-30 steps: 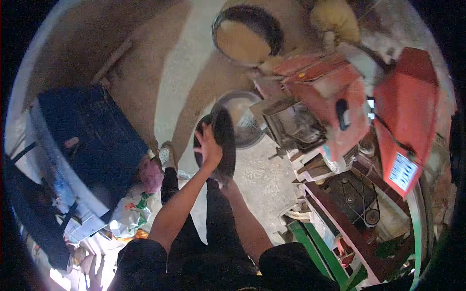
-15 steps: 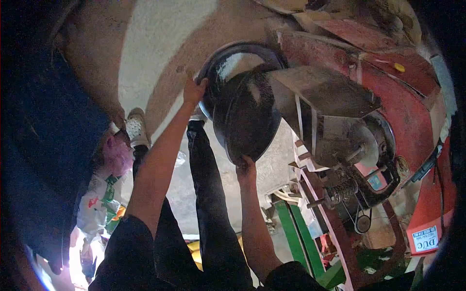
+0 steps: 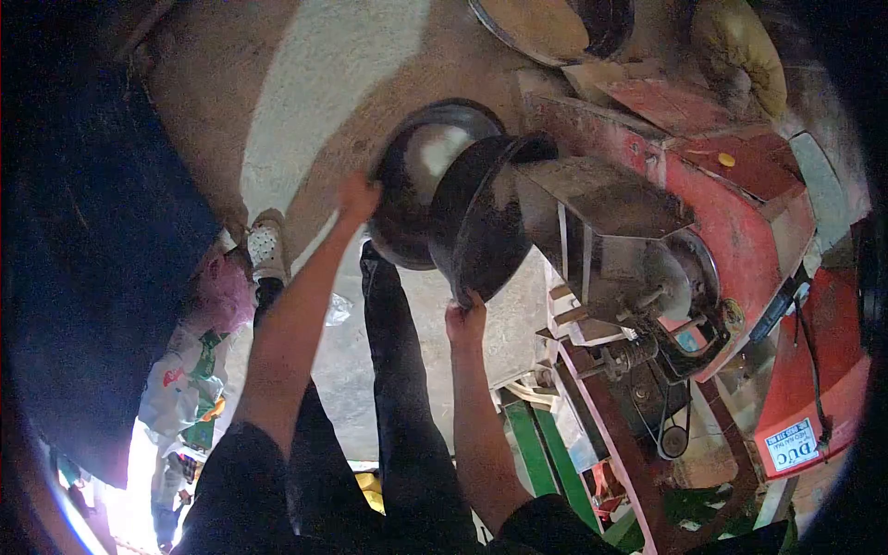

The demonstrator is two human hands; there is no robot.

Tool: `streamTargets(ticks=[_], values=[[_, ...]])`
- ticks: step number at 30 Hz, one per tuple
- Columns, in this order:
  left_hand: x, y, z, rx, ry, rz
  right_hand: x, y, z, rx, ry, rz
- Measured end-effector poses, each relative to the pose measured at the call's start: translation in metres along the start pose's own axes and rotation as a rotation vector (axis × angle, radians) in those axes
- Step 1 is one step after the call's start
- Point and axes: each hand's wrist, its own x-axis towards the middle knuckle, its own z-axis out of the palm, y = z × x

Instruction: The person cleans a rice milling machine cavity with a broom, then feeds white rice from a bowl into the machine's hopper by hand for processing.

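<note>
Two dark, round metal basins stand close together below the machine's metal chute. My left hand [image 3: 358,196] is closed at the left rim of the rear basin [image 3: 407,176], whose shiny inside catches the light; its fingers are somewhat blurred. The front basin [image 3: 481,222] is tilted on its side, overlaps the rear one and reaches the mouth of the chute [image 3: 606,190]. At its lower rim my right hand [image 3: 465,314] grips the edge between thumb and fingers. What lies inside the front basin cannot be made out.
A red machine [image 3: 731,203] with a belt pulley [image 3: 673,441] and spring fills the right side. A stuffed sack [image 3: 740,60] and a round container [image 3: 532,28] stand beyond. Plastic bags [image 3: 185,388] lie at left, near a foot in a white shoe [image 3: 265,248].
The front basin has turned more onto its side and shifted relative to the rear one, showing more of the rear basin's inside. Both hands stay at the rims. The camera view has shifted.
</note>
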Motion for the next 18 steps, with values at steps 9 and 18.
streamTargets(ticks=[9, 18], values=[[-0.081, -0.060, -0.144, -0.304, 0.128, -0.240, 0.090, 0.028, 0.014, 0.082, 0.212, -0.072], [-0.160, -0.131, -0.189, -0.616, 0.574, -0.450, 0.135, 0.069, 0.012, 0.038, 0.338, -0.058]])
